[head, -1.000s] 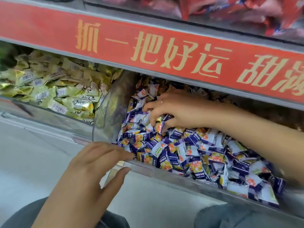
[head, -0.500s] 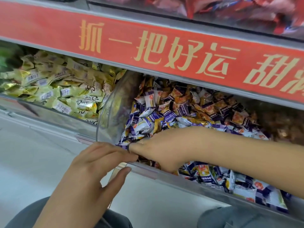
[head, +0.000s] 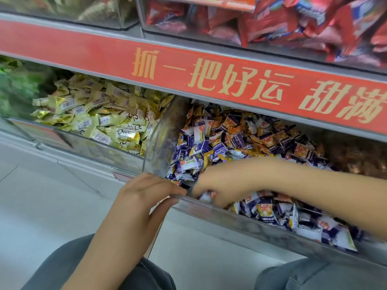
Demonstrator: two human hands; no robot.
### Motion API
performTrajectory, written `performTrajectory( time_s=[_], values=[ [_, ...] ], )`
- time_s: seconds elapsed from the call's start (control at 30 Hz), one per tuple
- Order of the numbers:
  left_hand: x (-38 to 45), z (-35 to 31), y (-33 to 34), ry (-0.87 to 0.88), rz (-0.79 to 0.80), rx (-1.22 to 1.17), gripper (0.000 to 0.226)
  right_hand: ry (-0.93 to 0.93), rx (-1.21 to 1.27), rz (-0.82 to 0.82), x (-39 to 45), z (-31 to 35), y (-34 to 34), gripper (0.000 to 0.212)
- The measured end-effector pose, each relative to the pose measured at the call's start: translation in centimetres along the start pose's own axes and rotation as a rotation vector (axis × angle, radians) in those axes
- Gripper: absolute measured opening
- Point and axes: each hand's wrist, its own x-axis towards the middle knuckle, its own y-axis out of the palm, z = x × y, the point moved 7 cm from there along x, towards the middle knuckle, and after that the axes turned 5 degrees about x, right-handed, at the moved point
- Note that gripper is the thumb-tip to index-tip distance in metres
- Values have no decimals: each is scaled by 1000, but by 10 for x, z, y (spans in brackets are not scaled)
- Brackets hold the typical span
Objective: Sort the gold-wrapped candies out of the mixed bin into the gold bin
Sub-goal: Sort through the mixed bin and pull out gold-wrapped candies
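The mixed bin is a clear box holding purple, white and orange wrapped candies, with a few gold wrappers among them. To its left the gold bin holds gold-wrapped candies. My left hand grips the mixed bin's front rim at its left corner, thumb under the edge. My right hand reaches in from the right, its fingers curled down into the pile just behind the front wall, close to my left fingertips. Blur and the wall hide what the fingers hold.
A red banner with gold characters runs across the shelf edge above both bins. Red snack packs fill the shelf above. A curved clear divider separates the two bins. Grey floor tiles and my knees lie below.
My right hand has come from the back of the mixed pile forward and down to the front left corner, beside my left hand. The left hand has kept its grip on the rim.
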Motion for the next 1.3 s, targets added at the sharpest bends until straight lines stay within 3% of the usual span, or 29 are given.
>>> performTrajectory(
  time_s=[0.13,0.23,0.3,0.43,0.67,0.8,1.0,1.1,1.3],
  values=[
    [-1,-1,-2,-38,22,-32,14,17,502,-269,-32,-14,-40,17],
    [-1,-11,-10,-174,41,-256,30,51,814,-406,-43,-24,-40,11],
    [9,-20,-14,-244,26,-443,32,53,1029,-457,-47,-26,-37,9],
    [42,-24,1,-366,56,-425,39,9,1356,-516,-51,-21,-31,11],
    [65,1,17,-509,50,-613,11,3,1933,-541,-55,-25,-20,28],
    [61,5,17,-539,54,-710,10,17,2008,-569,-55,-26,-15,26],
    [59,5,11,-488,-35,-580,16,17,1961,-626,-60,-30,-18,27],
    [61,-2,5,-414,-82,-341,18,59,1767,-740,-69,-42,-21,30],
    [51,-1,2,-408,-1,-399,30,197,1114,-991,-89,-47,-37,28]
  ],
)
